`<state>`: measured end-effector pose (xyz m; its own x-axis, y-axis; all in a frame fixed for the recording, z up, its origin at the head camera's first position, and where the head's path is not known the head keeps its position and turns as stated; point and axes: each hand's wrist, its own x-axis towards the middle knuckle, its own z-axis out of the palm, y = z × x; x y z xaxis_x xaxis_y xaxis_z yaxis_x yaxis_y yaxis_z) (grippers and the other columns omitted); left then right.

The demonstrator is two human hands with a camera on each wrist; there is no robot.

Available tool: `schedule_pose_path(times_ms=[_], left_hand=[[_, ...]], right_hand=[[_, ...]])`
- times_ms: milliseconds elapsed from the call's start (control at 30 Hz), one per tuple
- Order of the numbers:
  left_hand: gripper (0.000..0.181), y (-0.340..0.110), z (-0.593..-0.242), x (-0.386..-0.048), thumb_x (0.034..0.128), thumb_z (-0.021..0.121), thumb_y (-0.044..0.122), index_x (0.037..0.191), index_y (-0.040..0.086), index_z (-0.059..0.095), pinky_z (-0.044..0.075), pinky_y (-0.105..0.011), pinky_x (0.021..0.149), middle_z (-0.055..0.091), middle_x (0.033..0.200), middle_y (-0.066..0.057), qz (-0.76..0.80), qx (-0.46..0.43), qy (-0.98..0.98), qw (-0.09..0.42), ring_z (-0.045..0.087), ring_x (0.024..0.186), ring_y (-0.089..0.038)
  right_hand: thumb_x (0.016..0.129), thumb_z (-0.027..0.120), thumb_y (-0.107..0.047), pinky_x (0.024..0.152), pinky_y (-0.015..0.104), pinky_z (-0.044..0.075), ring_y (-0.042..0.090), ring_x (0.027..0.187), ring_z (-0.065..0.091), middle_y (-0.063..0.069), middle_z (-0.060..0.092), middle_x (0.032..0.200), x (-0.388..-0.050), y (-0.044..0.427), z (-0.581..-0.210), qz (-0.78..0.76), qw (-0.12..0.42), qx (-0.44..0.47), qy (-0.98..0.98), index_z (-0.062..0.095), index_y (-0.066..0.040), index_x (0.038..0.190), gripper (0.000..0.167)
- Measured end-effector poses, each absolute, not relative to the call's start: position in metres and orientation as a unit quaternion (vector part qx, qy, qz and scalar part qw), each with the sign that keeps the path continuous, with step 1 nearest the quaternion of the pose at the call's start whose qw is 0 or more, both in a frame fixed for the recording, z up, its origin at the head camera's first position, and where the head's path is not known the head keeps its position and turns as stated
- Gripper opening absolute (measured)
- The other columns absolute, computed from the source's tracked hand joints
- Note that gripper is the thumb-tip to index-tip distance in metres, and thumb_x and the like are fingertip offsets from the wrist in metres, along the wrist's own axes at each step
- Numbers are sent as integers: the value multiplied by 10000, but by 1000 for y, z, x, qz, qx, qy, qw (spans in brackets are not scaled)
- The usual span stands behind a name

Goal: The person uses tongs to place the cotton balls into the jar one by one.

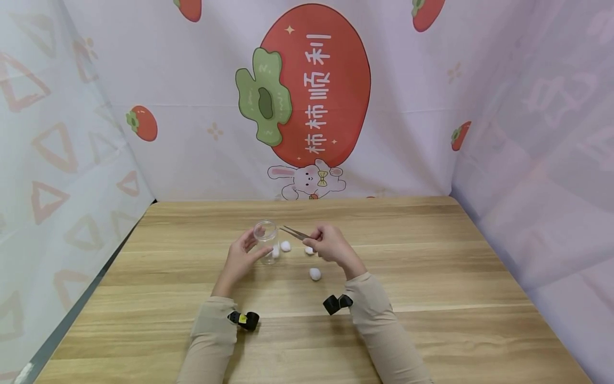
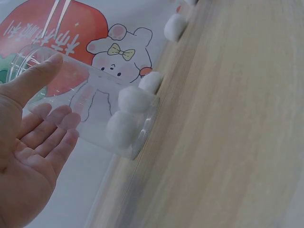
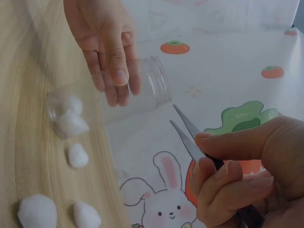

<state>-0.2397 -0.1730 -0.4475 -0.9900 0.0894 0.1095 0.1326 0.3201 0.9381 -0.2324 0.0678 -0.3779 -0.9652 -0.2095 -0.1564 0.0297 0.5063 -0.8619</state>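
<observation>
My left hand (image 1: 244,256) holds a clear jar (image 1: 267,239) upright on the table, thumb on one side and fingers on the other. Two white cotton balls (image 2: 135,99) lie at the bottom of the jar, visible through its wall. In my right hand (image 1: 331,245), thumb and fingers grip a pair of metal tweezers (image 3: 189,145). Their tips are apart with nothing between them, just beside the jar's open mouth. Outside the jar, one cotton ball (image 1: 285,246) sits close to it. Another cotton ball (image 1: 309,250) is partly hidden by the right hand, and a third cotton ball (image 1: 315,274) lies nearer me.
Everything stands on a wood-grain table (image 1: 431,277). A white printed cloth (image 1: 201,160) with persimmons and a rabbit hangs along its back edge, and pale cloth walls (image 1: 537,133) flank both sides. Each forearm wears a small black wrist camera (image 1: 249,321).
</observation>
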Motion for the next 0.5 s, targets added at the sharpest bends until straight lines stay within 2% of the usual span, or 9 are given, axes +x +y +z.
schedule_pose_path(times_ms=[500], left_hand=[[713,-173,-446,-239,822,760,145,1426,0,408,399,-403,1181,519,1429,-200,-582,-69,-810,20,485,1350,-349]], right_hand=[[894,668,-118,450,153,393,83,508,464,91,614,694,-236,68,-399,-493,124,-38,860,570,-28,827,149]])
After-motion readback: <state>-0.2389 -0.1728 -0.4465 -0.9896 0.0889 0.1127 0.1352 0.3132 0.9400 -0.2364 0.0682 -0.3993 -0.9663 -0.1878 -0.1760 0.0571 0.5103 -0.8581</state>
